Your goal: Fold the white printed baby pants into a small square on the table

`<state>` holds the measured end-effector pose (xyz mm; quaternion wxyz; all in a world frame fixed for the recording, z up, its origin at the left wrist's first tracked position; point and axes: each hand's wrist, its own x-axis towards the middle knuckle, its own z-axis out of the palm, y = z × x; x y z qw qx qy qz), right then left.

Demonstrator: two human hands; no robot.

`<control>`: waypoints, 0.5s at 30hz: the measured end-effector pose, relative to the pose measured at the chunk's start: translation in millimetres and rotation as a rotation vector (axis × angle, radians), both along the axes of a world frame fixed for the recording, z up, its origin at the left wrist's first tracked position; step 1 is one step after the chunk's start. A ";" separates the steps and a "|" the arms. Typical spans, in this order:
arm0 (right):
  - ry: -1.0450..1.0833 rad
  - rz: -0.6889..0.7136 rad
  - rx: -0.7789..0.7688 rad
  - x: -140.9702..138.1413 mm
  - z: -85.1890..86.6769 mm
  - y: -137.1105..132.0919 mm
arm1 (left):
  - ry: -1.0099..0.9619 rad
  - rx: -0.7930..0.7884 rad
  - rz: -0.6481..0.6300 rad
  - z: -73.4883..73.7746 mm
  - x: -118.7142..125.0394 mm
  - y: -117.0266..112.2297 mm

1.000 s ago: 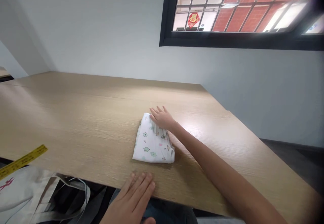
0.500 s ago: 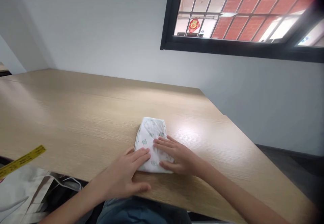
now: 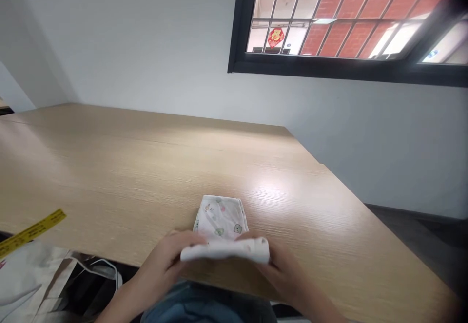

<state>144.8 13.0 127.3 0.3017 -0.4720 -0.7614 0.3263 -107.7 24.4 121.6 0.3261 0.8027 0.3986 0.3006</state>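
Note:
A white cloth (image 3: pixel 221 217) printed with small green and pink figures lies folded near the front edge of the wooden table. Its near part is lifted off the tabletop and blurred. At the left end of that raised edge, my left hand (image 3: pixel 170 255) is closed with the fabric pinched between thumb and fingers. My right hand (image 3: pixel 276 259) grips the opposite end, its fingers partly hidden behind the cloth. The far part of the cloth rests flat.
The wooden table (image 3: pixel 139 177) runs back to a grey wall with a dark-framed, barred window (image 3: pixel 329 67). A yellow printed strip (image 3: pixel 32 231) juts over the left front edge. Below it are a pale bag (image 3: pixel 25 279) and a looped white cord (image 3: pixel 106 264).
Both hands were lying flat on the folded cloth. Now they hold its near edge, raised off the table, and the cloth sits closer to my body.

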 end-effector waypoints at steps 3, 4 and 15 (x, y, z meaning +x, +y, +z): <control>0.087 -0.249 -0.026 -19.0 3.6 8.3 | -0.108 -0.106 0.198 -2.1 19.2 6.5; 0.105 -0.307 -0.021 -25.2 4.7 11.0 | -0.111 -0.113 0.250 -2.6 25.0 8.1; -0.142 -0.667 0.009 -44.6 3.4 42.5 | 0.288 -0.209 0.722 2.6 51.0 28.1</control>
